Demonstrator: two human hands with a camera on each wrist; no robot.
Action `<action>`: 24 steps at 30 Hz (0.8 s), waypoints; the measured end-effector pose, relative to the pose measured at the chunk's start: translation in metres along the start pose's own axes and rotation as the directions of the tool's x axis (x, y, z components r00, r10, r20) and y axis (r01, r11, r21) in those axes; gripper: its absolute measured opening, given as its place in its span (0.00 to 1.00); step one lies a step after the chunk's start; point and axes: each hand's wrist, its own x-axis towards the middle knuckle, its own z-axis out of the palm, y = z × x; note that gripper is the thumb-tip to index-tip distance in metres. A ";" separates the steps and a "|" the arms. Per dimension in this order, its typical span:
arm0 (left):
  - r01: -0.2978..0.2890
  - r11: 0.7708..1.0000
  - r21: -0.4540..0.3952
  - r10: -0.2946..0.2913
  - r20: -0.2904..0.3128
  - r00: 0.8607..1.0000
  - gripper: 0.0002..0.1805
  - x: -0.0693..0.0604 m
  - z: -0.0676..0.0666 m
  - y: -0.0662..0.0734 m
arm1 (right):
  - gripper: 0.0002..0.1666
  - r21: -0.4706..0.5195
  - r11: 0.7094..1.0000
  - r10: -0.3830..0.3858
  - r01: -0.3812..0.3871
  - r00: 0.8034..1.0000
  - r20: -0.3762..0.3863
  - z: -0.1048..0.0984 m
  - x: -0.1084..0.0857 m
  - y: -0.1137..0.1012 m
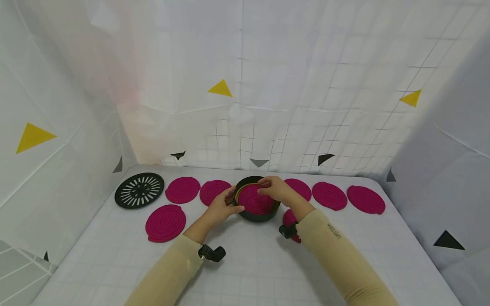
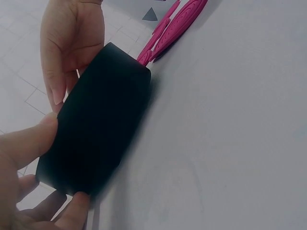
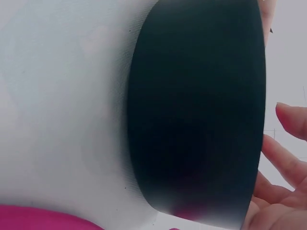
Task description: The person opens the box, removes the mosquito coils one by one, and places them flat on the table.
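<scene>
A round black coaster holder (image 1: 252, 219) stands on the table with a magenta spiral coaster (image 1: 255, 199) lying inside it. A yellow-green edge shows along the holder's inner rim. My left hand (image 1: 222, 207) grips the holder's left side, thumb at the rim and fingers round the wall. Over the right back rim is my right hand (image 1: 276, 189), thumb and fingers apart above the coaster. In the right wrist view the right hand's thumb (image 3: 292, 120) is clear of the holder, while its other fingers are close to the rim. The holder's wall (image 2: 96, 120) hides part of the hands.
Magenta coasters lie on the table to the left (image 1: 166, 223) and right (image 1: 329, 196), several in a back row. One coaster (image 1: 289, 217) is partly behind the right wrist. A black slotted disc (image 1: 139, 190) lies at the far left. White sheeted walls (image 1: 245, 85) enclose the table.
</scene>
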 end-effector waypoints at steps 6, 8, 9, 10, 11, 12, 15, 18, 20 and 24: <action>0.002 1.000 -0.004 -0.002 0.001 1.000 0.46 0.001 0.000 -0.001 | 0.25 0.046 0.999 -0.019 0.019 1.000 -0.001 -0.002 0.001 0.004; 0.006 1.000 -0.015 -0.006 0.002 1.000 0.46 0.001 0.000 -0.001 | 0.25 0.079 0.997 -0.021 0.021 1.000 -0.002 -0.003 0.001 0.006; 0.010 1.000 -0.022 -0.010 0.002 1.000 0.46 0.001 0.000 -0.001 | 0.24 0.099 0.995 -0.017 0.017 1.000 -0.002 -0.004 0.001 0.006; 0.011 1.000 -0.028 -0.011 0.001 1.000 0.46 0.001 0.000 -0.001 | 0.24 0.120 0.993 -0.012 0.012 1.000 -0.002 -0.004 0.001 0.007; 0.015 0.999 -0.036 -0.015 0.000 1.000 0.46 0.001 0.000 -0.001 | 0.23 0.141 0.990 -0.006 0.006 1.000 0.000 -0.004 0.001 0.008; 0.016 0.999 -0.042 -0.016 0.000 1.000 0.46 0.001 0.000 -0.001 | 0.23 0.162 0.987 -0.001 0.000 1.000 0.003 -0.005 0.002 0.009; 0.018 0.999 -0.043 -0.018 0.000 1.000 0.47 0.001 0.000 -0.001 | 0.22 0.211 0.977 0.016 -0.020 1.000 0.018 -0.005 0.002 0.011; 0.018 0.999 -0.033 -0.018 0.000 1.000 0.47 0.000 0.000 -0.001 | 0.22 0.235 0.972 0.017 -0.023 0.999 0.030 -0.005 0.002 0.013; 0.017 1.000 -0.026 -0.018 -0.001 1.000 0.46 0.000 0.000 0.000 | 0.23 0.251 0.968 0.017 -0.025 0.999 0.034 -0.006 0.002 0.013; 0.014 1.000 -0.019 -0.014 -0.002 1.000 0.46 0.000 0.000 0.000 | 0.25 0.265 0.964 0.009 -0.020 0.999 0.043 -0.007 -0.001 0.012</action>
